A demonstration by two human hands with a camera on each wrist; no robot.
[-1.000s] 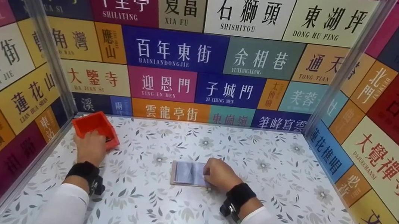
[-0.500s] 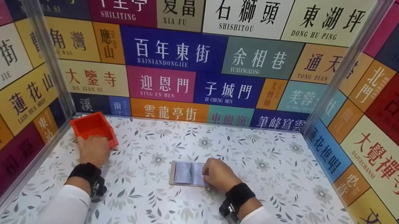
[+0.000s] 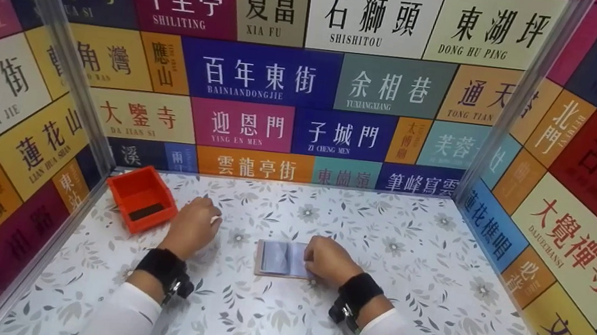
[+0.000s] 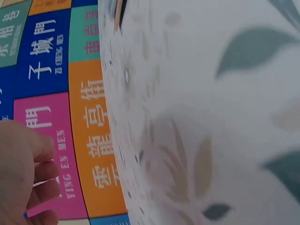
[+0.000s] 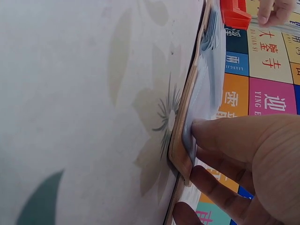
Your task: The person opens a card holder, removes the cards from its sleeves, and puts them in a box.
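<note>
A card holder (image 3: 275,259) with a brown cover and clear plastic sleeves lies open on the table. My right hand (image 3: 334,261) grips its right edge; in the right wrist view the thumb lies on a sleeve and the other fingers curl at the cover's edge. My left hand (image 3: 194,227) is raised between the card holder and a red bin (image 3: 141,189), fingers curled. A small pale piece (image 3: 215,219) shows at its fingertips; I cannot tell its kind. Inside the bin lies a dark flat thing (image 3: 147,210).
Printed sign panels (image 3: 258,73) wall the table at the back and both sides, with clear corner posts (image 3: 71,68) at left and right. The white tabletop (image 3: 236,318) has a leaf and flower print.
My left hand has come out of the red bin and moved right toward the card holder, a small pale piece now showing at its fingertips. The right hand and card holder have stayed in place.
</note>
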